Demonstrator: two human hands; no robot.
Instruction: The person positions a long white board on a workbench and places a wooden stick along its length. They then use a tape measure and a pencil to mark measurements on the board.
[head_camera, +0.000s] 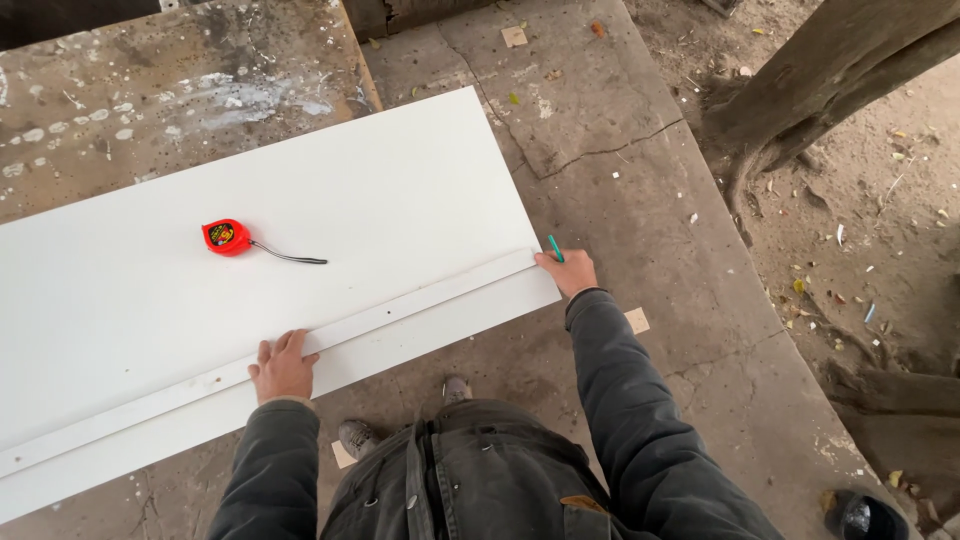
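Left hand (283, 366): laid flat, fingers spread, palm pressing down on a long white straightedge strip (300, 345); nothing is clasped.

Right hand (568, 271): closed round a green pencil (555, 248), its tip at the strip's far end by the board's right edge.

Straightedge strip: thin, flat, pale, with small holes along it; it runs diagonally under both hands, from beyond the left hand out to the right hand.

White board (330, 215): large, smooth, matt rectangular panel beneath the strip, extending away from both hands.

Tape measure (227, 237): red, rounded casing with a dark wrist cord, lying on the board beyond the left hand, well apart from it.

Concrete floor (620, 120): grey, cracked, littered with debris, to the right of the right hand.
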